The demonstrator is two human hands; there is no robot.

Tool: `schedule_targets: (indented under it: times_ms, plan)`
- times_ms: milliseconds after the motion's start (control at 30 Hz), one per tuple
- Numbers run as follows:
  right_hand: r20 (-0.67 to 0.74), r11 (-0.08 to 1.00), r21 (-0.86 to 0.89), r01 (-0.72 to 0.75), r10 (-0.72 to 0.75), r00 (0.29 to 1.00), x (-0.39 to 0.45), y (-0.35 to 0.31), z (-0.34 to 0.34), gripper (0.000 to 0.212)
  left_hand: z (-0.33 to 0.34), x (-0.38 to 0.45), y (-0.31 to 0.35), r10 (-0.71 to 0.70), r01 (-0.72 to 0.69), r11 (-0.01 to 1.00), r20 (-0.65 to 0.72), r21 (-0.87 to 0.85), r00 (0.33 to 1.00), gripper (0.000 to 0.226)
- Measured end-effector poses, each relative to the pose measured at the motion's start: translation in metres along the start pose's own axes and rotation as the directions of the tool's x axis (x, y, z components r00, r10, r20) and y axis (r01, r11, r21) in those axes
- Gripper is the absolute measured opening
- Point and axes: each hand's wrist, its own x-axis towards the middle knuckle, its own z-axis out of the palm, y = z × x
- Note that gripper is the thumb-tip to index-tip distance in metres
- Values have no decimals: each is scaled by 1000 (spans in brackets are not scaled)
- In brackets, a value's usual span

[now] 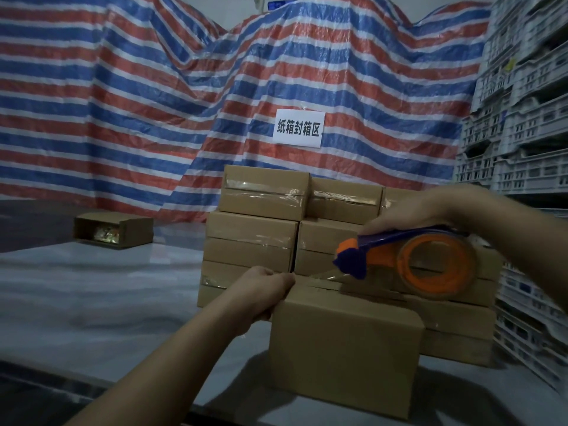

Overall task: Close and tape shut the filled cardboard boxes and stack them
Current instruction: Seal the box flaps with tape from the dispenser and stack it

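Far to the left of both hands, an open box (113, 229) lies on its side on the table (92, 287), well apart from the work, with shiny packets showing inside. The left hand (261, 295) grips the upper left edge of the near cardboard box (344, 348), its fingers curled over the top corner where the flaps meet. Just right of those fingers, a strip of clear tape (329, 276) runs from the box top up to the tape dispenser (408, 259), which hangs just above the box's closed flaps. The right hand (421, 210) holds the dispenser from above, fingers wrapped over its blue handle; the orange roll sits below the palm. Behind both hands stands the stack of taped boxes (255, 238), several layers high, close to the near box. A paper sign (298, 128) hangs on the striped tarp (123, 103) above the stack.
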Motion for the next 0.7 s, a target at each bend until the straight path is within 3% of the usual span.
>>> schedule_targets:
  times_ms: [100, 200, 267, 367, 433, 500, 600, 700]
  plan:
    - [-1, 996, -76, -42, 42, 999, -9, 14, -6, 36, 2, 0, -1, -10, 10, 999, 3, -38, 1000, 32]
    - [-1, 917, -386, -103, 111, 994, -8, 8, 7, 50, 1, -2, -4, -45, 51, 988, 45, -148, 998, 31]
    - [-17, 864, -486, -133, 143, 990, -8, 7, 10, 54, -1, -4, -2, -52, 62, 984, 65, -168, 997, 29]
    - [5, 884, -447, -137, 156, 988, -6, 15, 11, 56, -6, -5, 5, 129, -107, 985, -167, 133, 977, 28]
    - [24, 897, -422, -133, 157, 987, -6, 20, 13, 55, -4, -13, 13, 428, -321, 871, -256, 372, 867, 31]
    - [40, 911, -394, -123, 151, 988, -4, 23, 14, 52, 5, -29, 20, 607, -476, 696, -86, 538, 790, 26]
    - [57, 924, -367, -108, 138, 989, -4, 26, 14, 51, 23, -40, 16, 574, -534, 448, 227, 718, 787, 55]
    - [82, 944, -310, -111, 143, 986, -1, 33, 13, 53, 29, -38, 8, 580, -526, 282, 295, 802, 760, 67]
